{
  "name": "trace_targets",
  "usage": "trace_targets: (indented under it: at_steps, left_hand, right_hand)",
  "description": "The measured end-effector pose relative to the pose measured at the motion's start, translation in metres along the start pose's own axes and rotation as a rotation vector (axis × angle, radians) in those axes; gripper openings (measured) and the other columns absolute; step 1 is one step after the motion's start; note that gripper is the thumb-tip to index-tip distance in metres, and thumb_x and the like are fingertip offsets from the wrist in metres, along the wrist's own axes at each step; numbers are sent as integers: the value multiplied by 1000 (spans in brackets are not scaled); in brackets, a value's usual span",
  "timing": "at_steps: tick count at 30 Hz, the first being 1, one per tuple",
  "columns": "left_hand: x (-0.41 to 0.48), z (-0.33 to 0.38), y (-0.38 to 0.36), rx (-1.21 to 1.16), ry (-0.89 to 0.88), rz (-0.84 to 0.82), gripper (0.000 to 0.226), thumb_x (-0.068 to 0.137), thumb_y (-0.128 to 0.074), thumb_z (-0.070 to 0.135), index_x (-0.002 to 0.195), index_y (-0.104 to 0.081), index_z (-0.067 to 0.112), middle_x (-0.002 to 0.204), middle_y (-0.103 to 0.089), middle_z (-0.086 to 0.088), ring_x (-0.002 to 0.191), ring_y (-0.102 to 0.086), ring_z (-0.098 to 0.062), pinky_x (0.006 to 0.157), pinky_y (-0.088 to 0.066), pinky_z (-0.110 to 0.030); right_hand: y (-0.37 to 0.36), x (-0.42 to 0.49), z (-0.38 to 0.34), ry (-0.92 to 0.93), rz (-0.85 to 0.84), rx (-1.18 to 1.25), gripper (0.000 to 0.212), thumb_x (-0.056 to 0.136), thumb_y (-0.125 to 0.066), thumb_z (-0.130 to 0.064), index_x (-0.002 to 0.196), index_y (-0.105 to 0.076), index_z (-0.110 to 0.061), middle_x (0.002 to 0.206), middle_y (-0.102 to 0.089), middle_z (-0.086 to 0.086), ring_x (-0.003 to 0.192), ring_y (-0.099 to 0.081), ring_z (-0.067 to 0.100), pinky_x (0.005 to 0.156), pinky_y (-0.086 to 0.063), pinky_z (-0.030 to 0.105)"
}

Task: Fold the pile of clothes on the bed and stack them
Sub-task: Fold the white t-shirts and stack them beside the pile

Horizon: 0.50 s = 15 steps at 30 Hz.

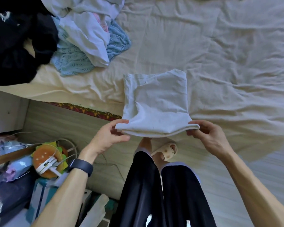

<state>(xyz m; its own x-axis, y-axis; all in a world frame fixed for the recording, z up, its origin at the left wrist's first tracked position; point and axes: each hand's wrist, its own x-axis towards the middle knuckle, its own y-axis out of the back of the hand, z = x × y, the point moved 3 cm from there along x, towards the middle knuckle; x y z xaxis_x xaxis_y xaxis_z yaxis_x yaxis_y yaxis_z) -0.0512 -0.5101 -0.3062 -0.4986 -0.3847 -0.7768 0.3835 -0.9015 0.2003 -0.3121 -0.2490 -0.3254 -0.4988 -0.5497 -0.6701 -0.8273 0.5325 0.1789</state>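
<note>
Left hand (111, 135) and right hand (205, 133) are pinching the near corners of one folded white garment (156, 102) on the bed (228, 54). The pile (59, 40) is lying unfolded; no stack is showing

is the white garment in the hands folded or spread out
Folded: the white garment is a compact rectangle with layered edges, pinched by left hand and right hand.

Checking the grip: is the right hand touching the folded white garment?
Touching. The head view shows the right hand pinching a corner of the folded white garment.
</note>
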Motion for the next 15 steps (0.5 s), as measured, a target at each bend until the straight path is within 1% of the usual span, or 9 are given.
trace_targets:
  at_steps: [2, 3, 4, 6, 8, 9, 11, 12, 15]
  left_hand:
    - [11, 9, 16, 489, -94, 142, 31, 77, -76, 47, 106, -66, 51, 95, -70, 21, 92, -62, -7, 76, -50, -28]
    - [17, 15, 22, 620, -139, 187, 22, 81, -72, 50, 103, -68, 48, 95, -65, 20, 95, -58, -10, 76, -48, -32]
    - [21, 18, 25, 693, -179, 191, 19, 82, -71, 49, 100, -69, 44, 100, -61, 15, 100, -55, -14, 79, -47, -36]
    - [32, 21, 21, 984, -370, 136, 20, 79, -74, 41, 96, -71, 32, 127, -56, 0, 121, -51, -26, 97, -46, -45]
    - [42, 21, 8, 1289, -617, -32, 17, 70, -72, 34, 85, -66, 28, 155, -40, -7, 145, -34, -34, 115, -29, -56]
    - [46, 20, 0, 1371, -727, -168, 14, 68, -68, 33, 80, -61, 29, 162, -29, -6, 151, -22, -32, 119, -20, -58]
    - [59, 12, -17, 1507, -876, -448, 8, 72, -61, 35, 77, -55, 33, 168, -7, -5, 155, 5, -27, 122, 1, -57]
    - [68, 9, -24, 1591, -915, -556, 7, 74, -59, 38, 80, -60, 35, 168, -1, -6, 154, 13, -27, 120, 11, -57]
    - [109, 3, -41, 1867, -894, -716, 30, 79, -58, 45, 106, -71, 40, 167, -12, -9, 154, 6, -36, 118, 17, -59]
  right_hand:
    - [4, 13, -16, 53, 51, -58, 9, 93, -74, -28, 96, -78, -35, 85, -72, -4, 76, -66, 5, 72, -47, 14]
    - [5, 20, -23, 62, 62, -103, 4, 91, -75, -35, 94, -78, -36, 88, -66, -4, 75, -63, 4, 70, -44, 11]
    - [6, 26, -27, 69, 56, -154, 3, 89, -76, -37, 92, -77, -37, 92, -62, -7, 76, -61, 2, 69, -43, 9]
    - [6, 37, -31, 93, 11, -257, 7, 89, -77, -33, 89, -73, -38, 99, -62, -18, 86, -62, -3, 72, -42, 5]
    - [4, 42, -28, 92, -44, -358, 11, 91, -75, -27, 95, -72, -37, 100, -66, -25, 95, -62, -4, 79, -43, 9]
    - [3, 44, -22, 78, -61, -418, 13, 92, -73, -26, 103, -73, -33, 104, -69, -23, 100, -63, 0, 85, -46, 16]
    - [-1, 44, -4, 63, -81, -578, 21, 93, -73, -23, 113, -72, -21, 117, -71, -9, 112, -63, 14, 93, -45, 28]
    - [-4, 43, 6, 76, -97, -655, 21, 93, -73, -22, 113, -71, -18, 121, -70, -6, 115, -62, 18, 94, -44, 30]
    - [-21, 33, 34, 138, -185, -838, 12, 92, -70, -15, 104, -69, -15, 133, -65, -2, 122, -59, 29, 97, -44, 34]
